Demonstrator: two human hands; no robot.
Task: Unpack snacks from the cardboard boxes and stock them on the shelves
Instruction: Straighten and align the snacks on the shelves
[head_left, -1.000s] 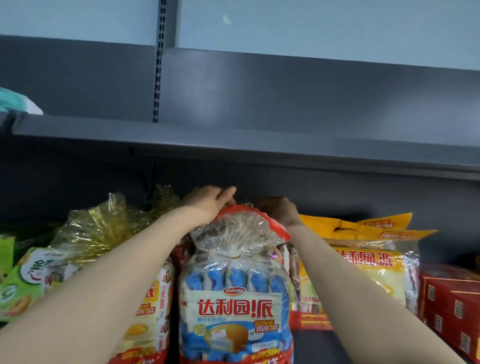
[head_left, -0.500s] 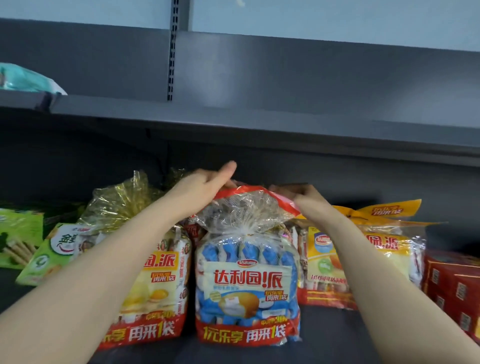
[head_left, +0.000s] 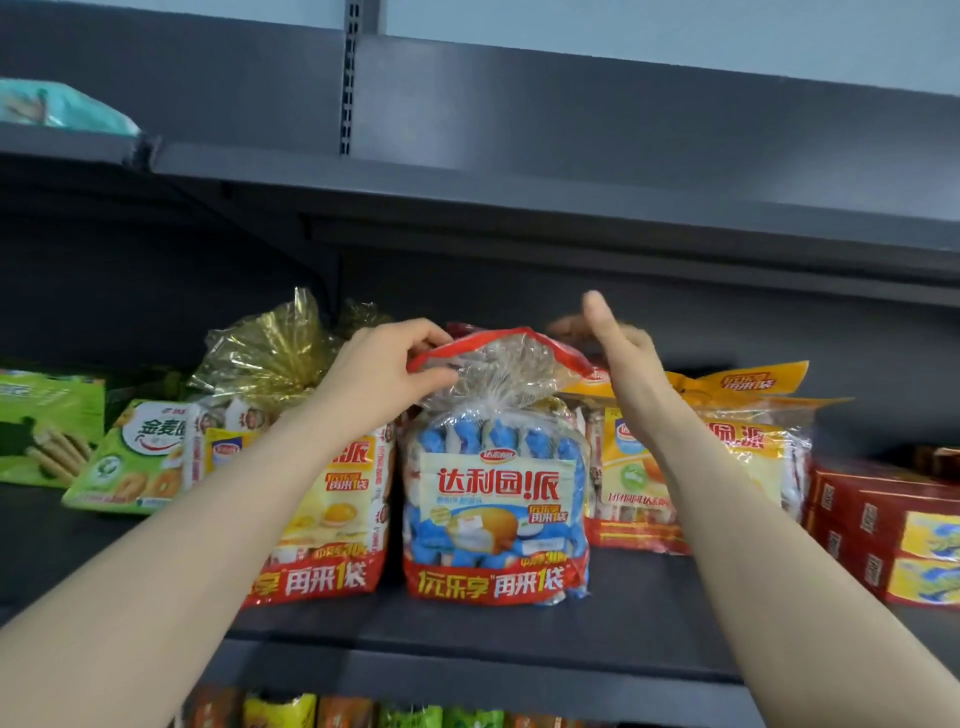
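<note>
The dark shelf (head_left: 467, 618) bears a whole row of snack packs under the upper shelf (head_left: 571, 208), and the job here, as I judge it, is to settle the newest one squarely into that row. Red boxes (head_left: 883, 530) sit at the far right, yellow-topped bags (head_left: 727, 457) stand to the right of the middle, a gold-topped bag (head_left: 322, 499) stands to the left, and green packs (head_left: 124, 457) lie further left. The blue bag (head_left: 496, 509) of cakes stands upright at the middle, near the shelf's front edge, its base flat on the shelf and its label facing out. The left hand (head_left: 379, 374) pinches the bag's gathered red-edged top between thumb and curled fingers; the right hand (head_left: 613, 338) is spread and lifted clear beside the top, thumb up, holding nothing (its fingers are blurred, so whether they brush the plastic I cannot tell). To finish well, I would let the left hand steady the top only lightly, since the bag is soft and will lean if pulled, check that it stands level with its neighbours' fronts, and then let go without dragging the loose plastic forward.
</note>
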